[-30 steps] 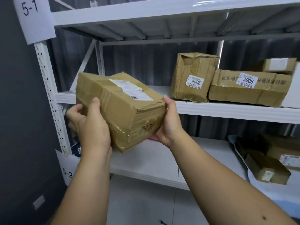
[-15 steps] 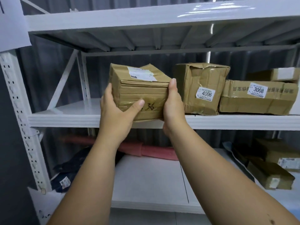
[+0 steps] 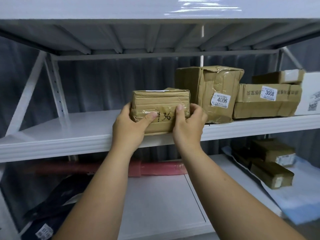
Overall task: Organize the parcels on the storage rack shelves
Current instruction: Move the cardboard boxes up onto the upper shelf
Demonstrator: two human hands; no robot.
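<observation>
Left hand (image 3: 129,124), right hand (image 3: 187,124), both gripping.

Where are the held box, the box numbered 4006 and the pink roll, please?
held box (image 3: 160,101), head view, upper front face.
box numbered 4006 (image 3: 195,87), head view, left side face.
pink roll (image 3: 161,168), head view, middle.

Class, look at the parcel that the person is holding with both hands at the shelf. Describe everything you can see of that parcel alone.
The held parcel is a small brown cardboard box, creased and wrapped in glossy clear tape, with black handwriting on its front face and a white label edge on top. It stands level at the front edge of the middle shelf, just left of the parcel labelled 4006. The left hand holds its left end, thumb across the front; the right hand holds its right end.
</observation>
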